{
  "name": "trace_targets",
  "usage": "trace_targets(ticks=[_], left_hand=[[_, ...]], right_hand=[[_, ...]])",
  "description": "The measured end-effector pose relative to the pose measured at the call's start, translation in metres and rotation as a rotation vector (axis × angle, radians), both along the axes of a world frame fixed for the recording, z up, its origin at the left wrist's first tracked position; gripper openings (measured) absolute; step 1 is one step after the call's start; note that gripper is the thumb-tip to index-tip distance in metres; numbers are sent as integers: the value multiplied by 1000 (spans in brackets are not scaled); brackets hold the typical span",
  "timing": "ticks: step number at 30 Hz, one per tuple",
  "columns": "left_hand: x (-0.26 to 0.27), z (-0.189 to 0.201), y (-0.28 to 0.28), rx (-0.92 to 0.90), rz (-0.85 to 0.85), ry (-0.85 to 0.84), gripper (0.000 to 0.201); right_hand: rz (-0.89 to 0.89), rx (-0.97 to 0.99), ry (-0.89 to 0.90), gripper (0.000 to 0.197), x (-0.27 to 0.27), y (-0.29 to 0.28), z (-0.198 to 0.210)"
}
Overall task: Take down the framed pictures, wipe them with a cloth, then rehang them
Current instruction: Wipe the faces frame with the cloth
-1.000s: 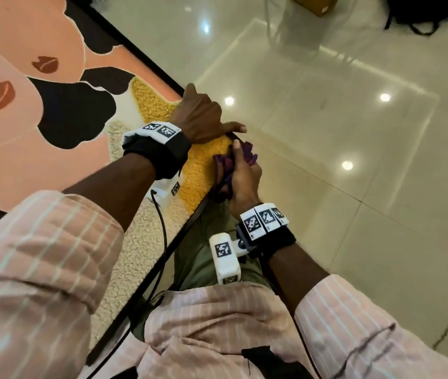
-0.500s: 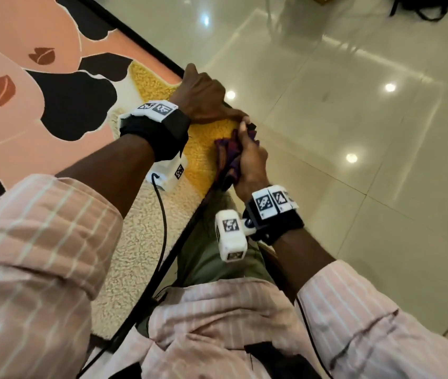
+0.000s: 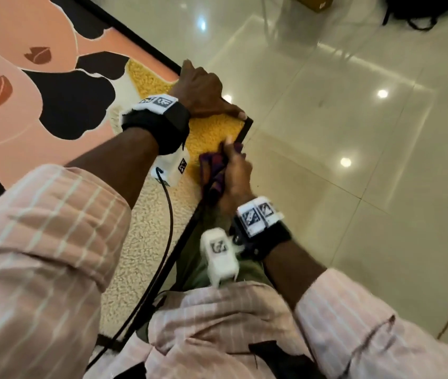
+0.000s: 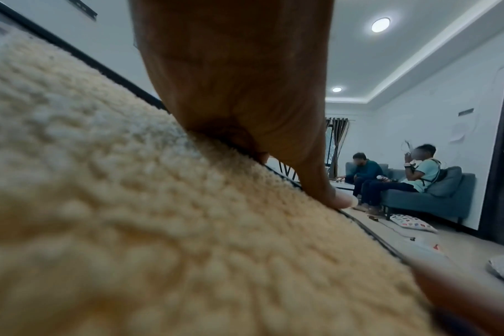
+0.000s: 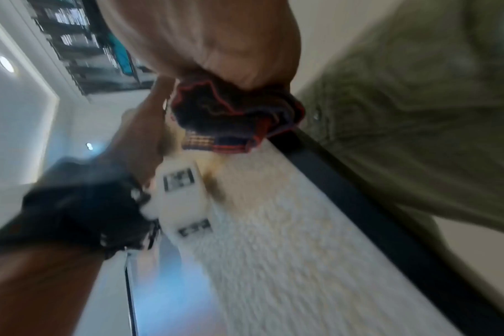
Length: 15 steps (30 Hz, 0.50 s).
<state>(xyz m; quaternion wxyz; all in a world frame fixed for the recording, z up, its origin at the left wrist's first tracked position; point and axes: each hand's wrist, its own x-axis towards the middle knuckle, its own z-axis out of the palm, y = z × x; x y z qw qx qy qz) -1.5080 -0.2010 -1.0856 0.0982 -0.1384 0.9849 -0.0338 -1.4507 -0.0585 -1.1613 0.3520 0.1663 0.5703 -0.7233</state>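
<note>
A large framed picture point(image 3: 39, 86) with a thin black frame, pink and black shapes and tufted yellow and cream patches stands on edge against my leg. My left hand point(image 3: 203, 91) grips its upper edge near the corner, fingers curled over the far side, thumb lying along the yellow patch point(image 4: 187, 238). My right hand point(image 3: 235, 173) holds a bunched purple and red cloth point(image 3: 214, 170) pressed against the frame's near edge just below that corner. In the right wrist view the cloth point(image 5: 233, 113) sits under my palm on the black frame edge point(image 5: 374, 222).
Glossy cream floor tiles point(image 3: 354, 160) spread to the right. A cardboard box point(image 3: 315, 2) and a dark bag point(image 3: 419, 12) lie at the far top. In the left wrist view two people sit on a blue sofa point(image 4: 435, 193); cushions point(image 4: 412, 222) lie on the floor.
My right hand with the cloth has slid back down the frame edge, away from the corner and toward my body. The left hand keeps its grip near the corner.
</note>
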Motion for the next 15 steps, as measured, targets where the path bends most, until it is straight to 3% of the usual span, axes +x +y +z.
trace_targets(ticks=[3,7,9,13,15], left_hand=[[11,-7,2,-13,-27,-25,101],[11,4,0,6,-3,-2,112],[4,10,-2,15,17,13,107],[12,-4,-4,39,14,15,88],[24,-6,-4,122,18,103,85]], right_hand=[[76,5,-71,31,47,6,-4],[-15,-59,-82,32,2,-5,10],[-57,-6,-25,32,-3,-6,16],[3,102,-44,44,47,-7,-2],[-20,168,-41,48,52,-16,-3]])
